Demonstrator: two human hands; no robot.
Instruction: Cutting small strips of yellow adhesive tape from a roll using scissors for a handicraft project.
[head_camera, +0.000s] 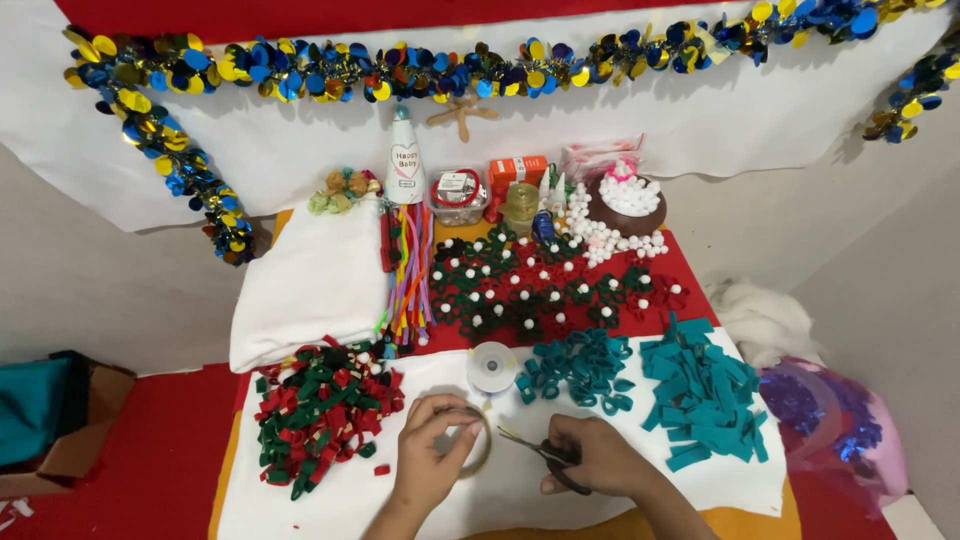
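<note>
**Hands at the Tape Ring and Scissors**

Where the forearms meet the lower frame edge, both are cut off, and the handles of the scissors (545, 455) are largely hidden inside the right hand (598, 458); only the thin blades show, pointing left toward the tape ring (478, 440). Whether a strand runs between ring and blades is too fine to make out. The left hand (428, 440) is palm-down, fingers curled, its grip clamped on the ring's left edge and holding it on edge just above the white surface (340, 500). The right hand's grip is closed around the scissor handles, knuckles up. A clear spool (492, 366) stands just beyond the ring. Red and green felt pieces (320, 410) lie to the left, teal felt loops (580, 368) and teal strips (705, 395) to the right.
</note>
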